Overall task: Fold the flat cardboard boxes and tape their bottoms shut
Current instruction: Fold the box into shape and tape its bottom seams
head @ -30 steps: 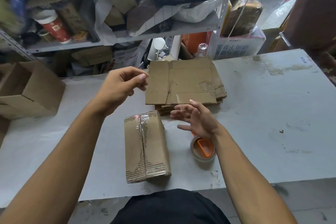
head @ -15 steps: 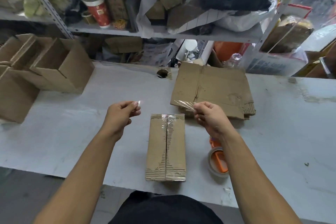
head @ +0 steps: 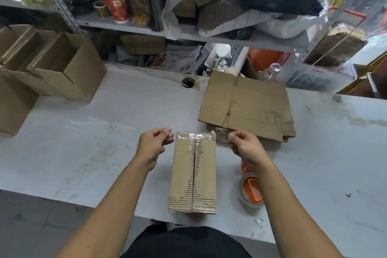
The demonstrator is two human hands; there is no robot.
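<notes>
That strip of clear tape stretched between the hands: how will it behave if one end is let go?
The tape strip looks thin and floppy, so it would likely curl and stick to itself. Taut between left hand and right hand, it should lie flat across the box.

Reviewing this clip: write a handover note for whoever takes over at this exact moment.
Left hand and right hand each pinch an end of a clear tape strip stretched across the far end of the folded box.
Tape dispenser sits right of the box; flat cardboard stack behind it; folded boxes far left.
Done: centre seam and near end taped.
Left: press this strip down, then fold the stack.
</notes>
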